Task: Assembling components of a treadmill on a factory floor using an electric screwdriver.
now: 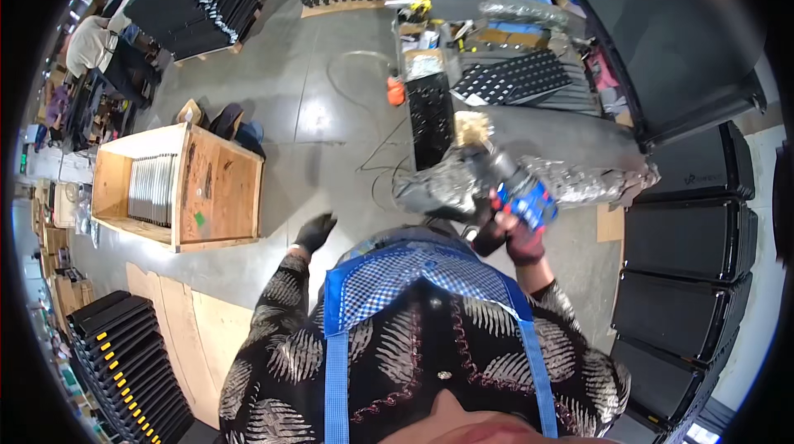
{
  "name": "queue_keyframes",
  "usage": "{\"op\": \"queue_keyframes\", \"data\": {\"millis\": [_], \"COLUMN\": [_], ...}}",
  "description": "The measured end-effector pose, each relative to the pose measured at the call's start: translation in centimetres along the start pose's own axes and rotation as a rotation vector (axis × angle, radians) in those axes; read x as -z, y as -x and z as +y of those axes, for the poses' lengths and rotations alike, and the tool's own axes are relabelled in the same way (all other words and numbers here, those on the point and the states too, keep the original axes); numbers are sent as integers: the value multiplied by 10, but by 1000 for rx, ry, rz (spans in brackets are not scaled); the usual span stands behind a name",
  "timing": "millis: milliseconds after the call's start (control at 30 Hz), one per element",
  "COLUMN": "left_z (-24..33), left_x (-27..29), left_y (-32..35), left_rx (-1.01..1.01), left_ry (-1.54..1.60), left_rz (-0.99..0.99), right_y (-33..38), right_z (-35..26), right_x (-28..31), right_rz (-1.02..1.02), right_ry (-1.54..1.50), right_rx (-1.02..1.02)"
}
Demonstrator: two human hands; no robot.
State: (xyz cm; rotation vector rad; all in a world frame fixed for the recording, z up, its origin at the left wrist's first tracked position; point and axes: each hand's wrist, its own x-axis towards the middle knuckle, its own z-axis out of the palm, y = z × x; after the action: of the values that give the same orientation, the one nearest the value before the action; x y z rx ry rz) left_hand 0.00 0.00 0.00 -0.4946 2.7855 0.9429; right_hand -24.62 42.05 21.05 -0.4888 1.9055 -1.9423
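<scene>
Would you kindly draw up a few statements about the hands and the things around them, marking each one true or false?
1. The right hand holds a blue power drill. True.
2. The left hand grips the wooden crate. False: it is empty and apart from it.
3. Pale slats stand in a row inside the wooden crate. True.
4. The apron is plain red. False: it is blue-and-white checked with blue edging.

Perforated black panel [519, 78] on ribbed grey bench [585, 87]
</scene>
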Motion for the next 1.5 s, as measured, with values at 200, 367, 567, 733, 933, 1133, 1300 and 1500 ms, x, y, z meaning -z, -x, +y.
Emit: {"op": "queue_keyframes", "data": {"millis": [200, 367, 567, 733, 933, 1133, 1300, 1500], "left_z": [-215, -271, -305, -291, -315, -321, -434, -495], "left_x": [-10, 33, 83, 190, 298, 372, 351, 395], "left_y": [218, 256, 135, -58, -199, -305, -320, -420], "left_rx": [193, 367, 798, 83, 99, 343, 164, 116], "left_ry": [-113, -130, 482, 104, 32, 97, -14, -122], "left_rz": [-390, -573, -112, 60, -32, -71, -233, -493], "right_y": [-47, -97, -168, -198, -217, -288, -505, -696], "right_z": [-84, -69, 6, 91, 160, 116, -25, -67], "right_x": [-122, -155, -163, -151, -125, -120, -227, -383], "right_rz": [10, 76, 226, 323, 412, -214, 19, 273], "right_ry": [-669, -737, -382, -399, -182, 1293, 1637, 872], "right_rx": [-171, -462, -874, -1252, -1343, -986, -477, -19]}}
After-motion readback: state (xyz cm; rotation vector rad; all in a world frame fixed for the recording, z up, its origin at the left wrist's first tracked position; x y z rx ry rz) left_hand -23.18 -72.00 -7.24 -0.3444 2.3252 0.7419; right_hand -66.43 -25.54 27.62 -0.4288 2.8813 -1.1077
